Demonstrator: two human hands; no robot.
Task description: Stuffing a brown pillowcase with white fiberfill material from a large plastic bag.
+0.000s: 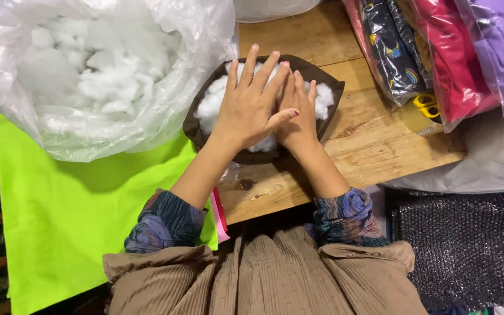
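A dark brown fabric piece (329, 86) lies on the wooden table (374, 146), heaped with white stuffing (210, 105). My left hand (251, 102) lies flat on the stuffing, fingers spread. My right hand (300, 114) rests flat beside it, partly under the left hand's thumb, fingers together and pointing away from me. Both palms press down on the white stuffing. Neither hand grips anything.
A large clear plastic bag (7, 76) full of white stuffing (100, 70) sits at the upper left on a bright green cloth (59, 210). Bagged folded fabrics (456, 52) lie at the upper right, with yellow-handled scissors (426, 105) beside them. Bubble wrap (468, 245) lies at the lower right.
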